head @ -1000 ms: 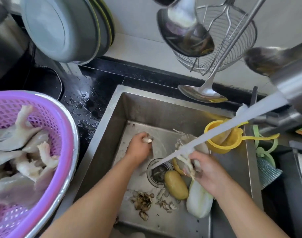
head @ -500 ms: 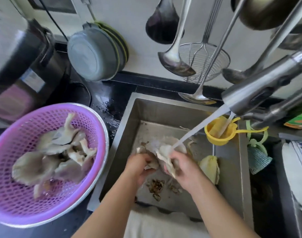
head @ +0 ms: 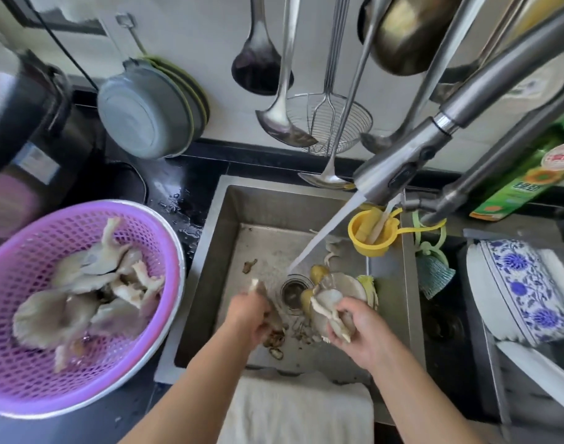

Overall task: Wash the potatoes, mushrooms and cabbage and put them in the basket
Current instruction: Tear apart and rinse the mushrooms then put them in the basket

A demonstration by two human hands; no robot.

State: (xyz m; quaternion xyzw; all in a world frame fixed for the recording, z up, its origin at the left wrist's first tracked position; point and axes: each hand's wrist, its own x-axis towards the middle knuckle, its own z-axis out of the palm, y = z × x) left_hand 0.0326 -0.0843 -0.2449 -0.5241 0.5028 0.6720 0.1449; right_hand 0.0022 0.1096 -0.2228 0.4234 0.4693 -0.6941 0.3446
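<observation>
Mushrooms, pale grey oyster clusters with white gilled undersides and thin frilled caps, appear in 3 places. A washed heap (head: 91,293) lies in the round purple plastic lattice basket (head: 27,373) on the dark counter, left of the sink. The right hand (head: 357,328) curls around 1 cluster (head: 330,307) low in the stainless steel sink (head: 210,251), just right of the round drain (head: 292,291). The left hand (head: 250,317) grips a smaller torn piece (head: 258,288) just left of the drain; motion blur hides its finger detail. The hands are apart, each holding its own piece.

A stream of water (head: 322,237) from the steel pull-out tap (head: 399,168) lands beside the drain, between the hands and touching neither mushroom. 2 yellow-brown potatoes (head: 319,273) and the leafy end of a pale green cabbage (head: 368,283) lie behind the right hand, unwashed by the look of it.

These mushrooms likely handle as light, soft, slippery and easily torn. Holding them by the thick stem base, not the caps, seems safest.
</observation>
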